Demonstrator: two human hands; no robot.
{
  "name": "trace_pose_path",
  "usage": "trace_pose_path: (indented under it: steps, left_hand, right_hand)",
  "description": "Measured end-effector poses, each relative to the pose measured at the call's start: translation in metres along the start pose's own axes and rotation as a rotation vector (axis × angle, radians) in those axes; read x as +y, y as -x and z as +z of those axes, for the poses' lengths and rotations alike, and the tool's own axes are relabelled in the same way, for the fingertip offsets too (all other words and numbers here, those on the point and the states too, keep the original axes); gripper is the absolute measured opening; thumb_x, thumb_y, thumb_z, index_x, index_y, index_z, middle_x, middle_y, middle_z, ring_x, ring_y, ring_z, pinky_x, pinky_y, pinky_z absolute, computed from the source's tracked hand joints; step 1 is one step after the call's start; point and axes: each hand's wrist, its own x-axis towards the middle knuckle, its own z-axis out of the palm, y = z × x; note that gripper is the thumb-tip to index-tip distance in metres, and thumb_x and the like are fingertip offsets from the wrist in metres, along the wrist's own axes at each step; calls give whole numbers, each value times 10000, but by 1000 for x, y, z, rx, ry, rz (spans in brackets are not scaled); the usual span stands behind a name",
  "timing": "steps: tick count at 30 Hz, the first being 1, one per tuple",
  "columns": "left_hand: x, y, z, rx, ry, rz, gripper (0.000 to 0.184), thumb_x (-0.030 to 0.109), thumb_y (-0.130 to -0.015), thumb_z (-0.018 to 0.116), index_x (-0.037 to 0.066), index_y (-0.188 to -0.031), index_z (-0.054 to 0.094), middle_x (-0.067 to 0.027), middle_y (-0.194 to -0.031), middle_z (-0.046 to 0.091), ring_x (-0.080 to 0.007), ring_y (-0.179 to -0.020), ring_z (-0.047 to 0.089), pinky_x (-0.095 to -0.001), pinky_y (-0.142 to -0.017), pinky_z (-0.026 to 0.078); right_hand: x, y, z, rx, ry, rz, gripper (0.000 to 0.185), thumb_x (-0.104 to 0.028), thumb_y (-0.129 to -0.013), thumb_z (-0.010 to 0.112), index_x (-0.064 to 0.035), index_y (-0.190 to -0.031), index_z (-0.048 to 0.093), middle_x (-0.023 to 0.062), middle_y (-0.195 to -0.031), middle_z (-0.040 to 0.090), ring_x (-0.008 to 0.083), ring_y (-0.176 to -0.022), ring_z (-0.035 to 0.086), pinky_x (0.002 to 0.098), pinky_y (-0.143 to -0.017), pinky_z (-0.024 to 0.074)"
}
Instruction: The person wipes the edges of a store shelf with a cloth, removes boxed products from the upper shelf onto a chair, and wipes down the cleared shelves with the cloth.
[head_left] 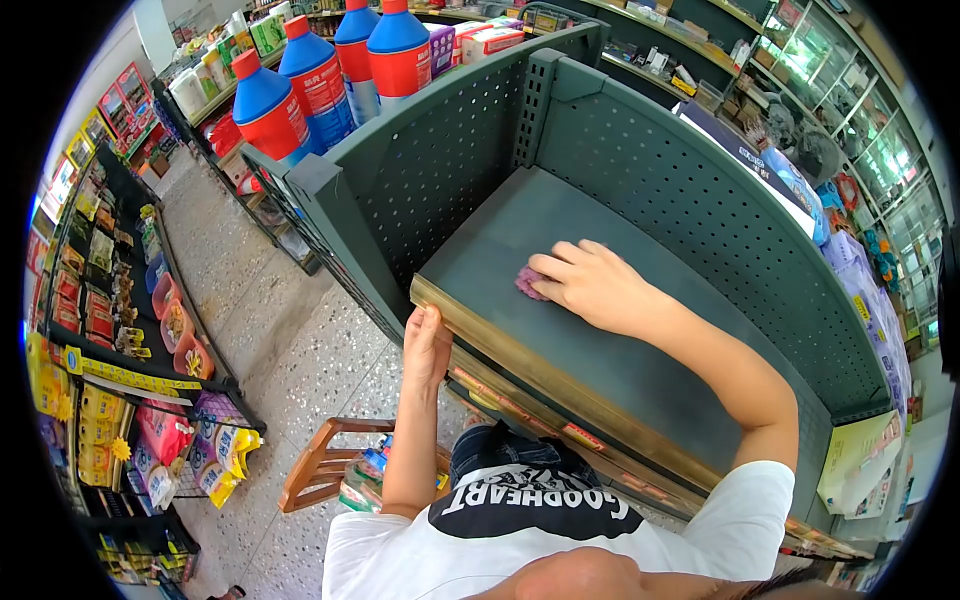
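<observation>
My right hand (588, 284) rests on the grey metal shelf (520, 215), its fingers closed over a purple cloth (530, 284) pressed against the surface. Part of the cloth is hidden under the palm and fingers. My left hand (428, 345) grips the left end of the shelf's brownish front label strip (560, 386), thumb on top near the corner. Perforated grey panels (640, 170) stand behind and to the left of the shelf.
Several blue-and-red bottles (310, 75) stand beyond the left panel. A wooden chair (325, 465) with packages sits below left. Snack racks (100, 270) line the far left aisle. A yellowish paper sheet (860, 465) is at the shelf's right end.
</observation>
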Motion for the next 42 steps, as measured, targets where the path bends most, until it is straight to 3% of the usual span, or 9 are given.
trace_pose_path:
  steps: [8,11,24,29,32,38,42]
  left_hand:
    - [0,-2,0,-4,-21,18,444,405,-971,641,59,-1249,614,-44,-1229,674,-190,-1148,620,-379,-1018,457]
    - [1,-3,0,13,-39,19,453,411,-965,648,59,-1248,615,-43,-1230,673,-193,-1145,622,-381,-1019,457]
    - [2,-3,4,24,-31,31,444,397,-952,673,66,-1244,623,-37,-1228,677,-186,-1151,619,-380,-1031,449]
    - [-3,0,5,23,48,20,398,352,-992,626,52,-1254,604,-45,-1253,656,-185,-1173,596,-369,-1062,408]
    - [-2,1,4,11,36,21,400,351,-994,625,49,-1255,602,-46,-1250,657,-186,-1177,593,-366,-1057,411]
    - [0,0,7,20,-3,32,434,382,-964,657,69,-1260,611,-42,-1244,670,-193,-1160,616,-386,-1028,453]
    - [1,1,8,-9,25,18,378,348,-1004,608,52,-1239,608,-47,-1254,652,-182,-1183,587,-369,-1057,410]
  right_hand:
    - [9,-15,11,80,-5,-28,224,-156,-875,592,-58,-1043,705,20,-1001,533,188,-934,529,335,-751,461]
    - [13,-35,20,53,-14,3,233,-152,-862,612,-68,-1057,708,15,-1132,578,186,-967,550,326,-782,478]
    - [32,-100,61,207,21,35,282,-162,-887,578,-79,-1126,702,10,-1118,593,190,-990,559,332,-804,484]
    - [34,-89,55,152,6,43,272,-163,-903,568,-84,-1127,701,6,-1108,592,195,-984,562,337,-804,479]
    - [34,-70,54,208,-44,59,226,-174,-865,589,-72,-1015,724,18,-1051,576,209,-1000,566,361,-817,483]
    - [29,-23,34,88,-31,104,219,-167,-904,579,-84,-1048,722,12,-1074,552,195,-997,536,346,-813,461]
    - [20,1,17,-6,-3,119,213,-149,-907,586,-81,-1064,713,14,-1094,555,193,-977,525,338,-801,454]
